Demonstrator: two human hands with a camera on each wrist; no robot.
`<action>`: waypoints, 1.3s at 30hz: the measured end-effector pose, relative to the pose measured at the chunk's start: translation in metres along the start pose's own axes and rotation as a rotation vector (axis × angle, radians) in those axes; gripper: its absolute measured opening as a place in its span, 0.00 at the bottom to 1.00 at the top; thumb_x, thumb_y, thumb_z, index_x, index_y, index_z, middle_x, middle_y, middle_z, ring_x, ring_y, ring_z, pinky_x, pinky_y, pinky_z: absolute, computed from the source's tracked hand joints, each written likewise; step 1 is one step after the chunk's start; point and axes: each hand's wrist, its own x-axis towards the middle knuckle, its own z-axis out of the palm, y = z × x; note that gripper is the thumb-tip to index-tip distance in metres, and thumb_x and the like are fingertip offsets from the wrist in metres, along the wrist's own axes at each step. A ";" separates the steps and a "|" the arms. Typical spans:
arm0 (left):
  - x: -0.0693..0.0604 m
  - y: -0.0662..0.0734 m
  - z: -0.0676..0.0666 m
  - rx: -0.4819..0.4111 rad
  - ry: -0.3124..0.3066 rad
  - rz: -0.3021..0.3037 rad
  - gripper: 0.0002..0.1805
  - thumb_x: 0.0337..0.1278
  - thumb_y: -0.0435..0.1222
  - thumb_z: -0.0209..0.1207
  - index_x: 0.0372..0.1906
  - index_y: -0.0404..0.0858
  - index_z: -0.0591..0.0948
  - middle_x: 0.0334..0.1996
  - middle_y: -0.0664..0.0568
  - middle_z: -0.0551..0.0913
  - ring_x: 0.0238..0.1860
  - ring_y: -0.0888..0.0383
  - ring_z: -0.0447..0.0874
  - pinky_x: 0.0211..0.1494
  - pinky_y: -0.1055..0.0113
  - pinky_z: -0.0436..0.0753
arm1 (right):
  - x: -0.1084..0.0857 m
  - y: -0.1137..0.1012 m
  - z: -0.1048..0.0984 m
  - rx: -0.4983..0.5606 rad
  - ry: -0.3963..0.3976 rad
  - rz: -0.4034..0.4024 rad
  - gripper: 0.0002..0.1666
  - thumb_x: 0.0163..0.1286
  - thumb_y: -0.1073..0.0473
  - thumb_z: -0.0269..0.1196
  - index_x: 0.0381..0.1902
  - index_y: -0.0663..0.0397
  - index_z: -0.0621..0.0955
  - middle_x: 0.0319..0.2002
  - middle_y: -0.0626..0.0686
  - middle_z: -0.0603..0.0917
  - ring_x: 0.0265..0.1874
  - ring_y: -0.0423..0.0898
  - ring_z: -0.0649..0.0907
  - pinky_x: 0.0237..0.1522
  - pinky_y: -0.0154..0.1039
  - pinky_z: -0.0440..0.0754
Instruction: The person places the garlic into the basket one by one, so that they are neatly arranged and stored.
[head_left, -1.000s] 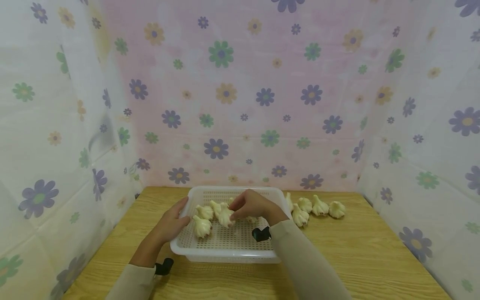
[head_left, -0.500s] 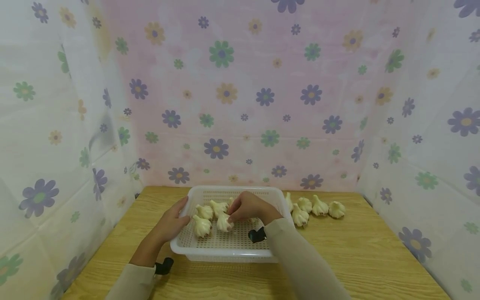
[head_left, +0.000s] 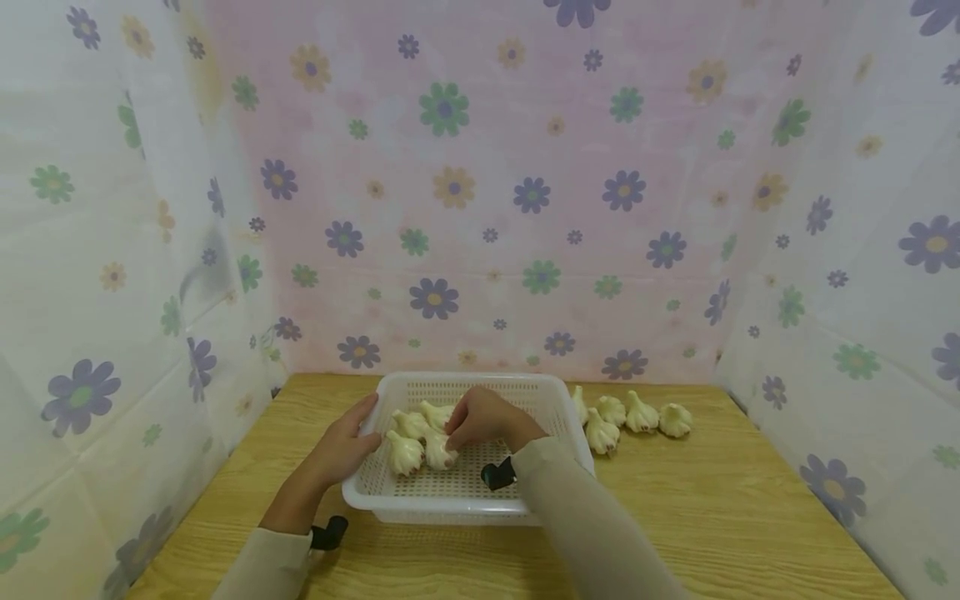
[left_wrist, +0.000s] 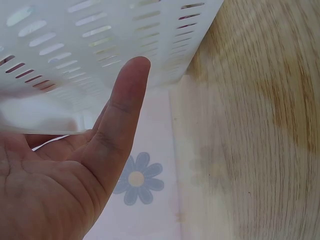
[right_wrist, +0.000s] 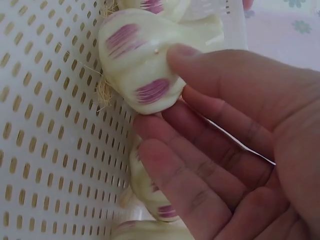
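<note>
A white perforated plastic basket [head_left: 495,506] rests on the table. My left hand [head_left: 341,446] holds its left rim; in the left wrist view one finger [left_wrist: 125,100] lies straight along the outer wall. Inside the basket, my right hand [head_left: 483,419] pinches a garlic bulb [right_wrist: 140,55] between thumb and fingers. This bulb shows purple streaks and stringy roots in the right wrist view. Beside it on the basket floor sit other garlic bulbs, one at the front left [head_left: 405,453] and more behind. Further bulbs [right_wrist: 150,185] lie under my right fingers, partly hidden.
Several garlic bulbs [head_left: 602,432] lie on the wooden table [head_left: 720,508] just right of the basket. Flower-patterned cloth [head_left: 487,242] hangs at the back and on both sides. A black wrist camera [head_left: 498,474] sits over the basket floor by my right cuff.
My right hand has moved left with the garlic bulb, bringing it up close to the front-left bulb. The left hand stays on the rim.
</note>
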 end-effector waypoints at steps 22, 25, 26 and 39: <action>-0.001 0.000 -0.001 -0.016 -0.003 0.003 0.43 0.66 0.33 0.53 0.83 0.35 0.51 0.83 0.36 0.48 0.80 0.31 0.50 0.76 0.33 0.62 | -0.002 -0.001 0.002 -0.018 -0.007 0.024 0.12 0.54 0.62 0.80 0.37 0.51 0.90 0.34 0.46 0.89 0.32 0.47 0.89 0.41 0.48 0.89; 0.000 0.000 -0.001 -0.018 -0.004 0.003 0.43 0.66 0.33 0.53 0.83 0.35 0.50 0.83 0.36 0.48 0.81 0.31 0.49 0.77 0.33 0.60 | -0.003 -0.002 0.001 -0.013 -0.012 0.023 0.13 0.54 0.62 0.79 0.39 0.52 0.90 0.35 0.46 0.89 0.32 0.46 0.88 0.42 0.49 0.90; 0.000 0.000 -0.001 -0.017 -0.004 0.002 0.44 0.66 0.33 0.53 0.83 0.35 0.50 0.83 0.36 0.48 0.81 0.31 0.49 0.77 0.33 0.59 | -0.003 -0.002 0.001 -0.011 -0.013 0.021 0.14 0.54 0.62 0.79 0.40 0.53 0.90 0.35 0.47 0.89 0.32 0.45 0.88 0.43 0.50 0.90; 0.000 0.001 0.000 -0.037 -0.008 -0.011 0.44 0.66 0.32 0.53 0.83 0.35 0.50 0.84 0.37 0.47 0.81 0.32 0.48 0.77 0.33 0.60 | -0.005 -0.007 -0.006 -0.001 -0.027 -0.010 0.19 0.55 0.61 0.79 0.46 0.57 0.89 0.37 0.47 0.89 0.32 0.45 0.87 0.41 0.47 0.89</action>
